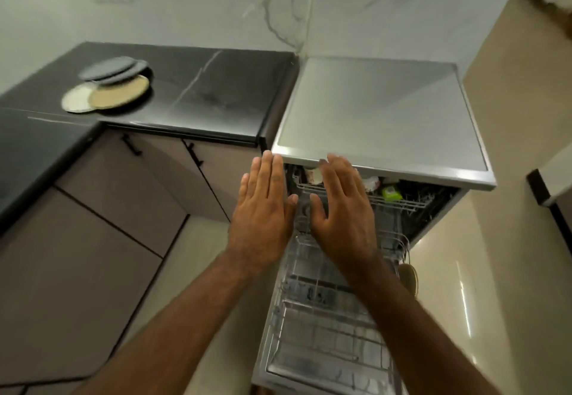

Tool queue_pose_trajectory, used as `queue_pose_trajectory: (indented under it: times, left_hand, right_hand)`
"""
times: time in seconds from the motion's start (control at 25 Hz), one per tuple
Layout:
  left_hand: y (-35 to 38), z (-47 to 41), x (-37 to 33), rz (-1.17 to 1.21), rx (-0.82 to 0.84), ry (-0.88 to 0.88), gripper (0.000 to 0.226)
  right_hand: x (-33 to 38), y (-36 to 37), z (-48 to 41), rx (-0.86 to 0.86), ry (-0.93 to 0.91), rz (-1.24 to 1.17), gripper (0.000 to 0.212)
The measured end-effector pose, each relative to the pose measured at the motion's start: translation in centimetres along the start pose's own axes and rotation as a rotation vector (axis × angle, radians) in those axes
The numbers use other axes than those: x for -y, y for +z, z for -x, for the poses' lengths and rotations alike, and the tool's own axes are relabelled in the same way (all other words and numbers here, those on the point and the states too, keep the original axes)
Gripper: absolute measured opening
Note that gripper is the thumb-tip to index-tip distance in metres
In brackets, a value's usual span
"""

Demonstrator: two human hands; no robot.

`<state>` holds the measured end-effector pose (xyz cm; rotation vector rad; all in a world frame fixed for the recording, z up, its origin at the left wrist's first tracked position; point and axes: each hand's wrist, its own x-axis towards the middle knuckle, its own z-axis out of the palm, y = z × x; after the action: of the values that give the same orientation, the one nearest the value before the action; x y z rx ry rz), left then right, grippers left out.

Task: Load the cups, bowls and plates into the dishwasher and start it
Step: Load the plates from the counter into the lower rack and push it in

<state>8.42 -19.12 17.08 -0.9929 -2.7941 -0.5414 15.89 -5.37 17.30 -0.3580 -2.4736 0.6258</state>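
My left fingers (267,172) and right fingers (335,175) are stretched flat and close together, holding nothing. My left hand (263,215) and right hand (340,215) lie side by side, palms down, thumbs nearly meeting. The fingertips reach the front edge of the dishwasher (380,110) at twelve o'clock; I cannot tell whether they touch it. Under my right hand sits the upper rack (405,203), with a green item (391,192) and some blurred pieces at one o'clock. The lower rack (322,323) is drawn out toward me at six o'clock, and a tan round piece (408,277) stands at its right side. Far off at ten o'clock, on the black counter (210,91), lie the plates: two grey plates (108,68) stacked above a tan plate (120,91) and a white plate (77,99). Brown cabinets (93,209) run below at nine o'clock.
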Motion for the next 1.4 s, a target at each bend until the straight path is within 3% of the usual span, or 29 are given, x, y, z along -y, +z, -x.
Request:
queue_pose_trajectory:
  times: [0.52, 1.04, 1.4]
  left_hand:
    - [-19.4, 4.0, 11.5, -0.092, -0.269, -0.162, 0.073]
    - [-33.2, 5.6, 34.1, -0.208, -0.355, -0.227, 0.077]
    - [-35.0, 1.6, 42.3, -0.186, -0.331, -0.233, 0.079]
  right_hand:
    - [18.9, -4.0, -6.6, 0.032, -0.260, 0.041, 0.068]
    - [40.7, 7.5, -12.7, -0.030, -0.356, 0.010, 0.070]
    - [44.1, 14.8, -17.9, 0.017, -0.352, 0.041, 0.073]
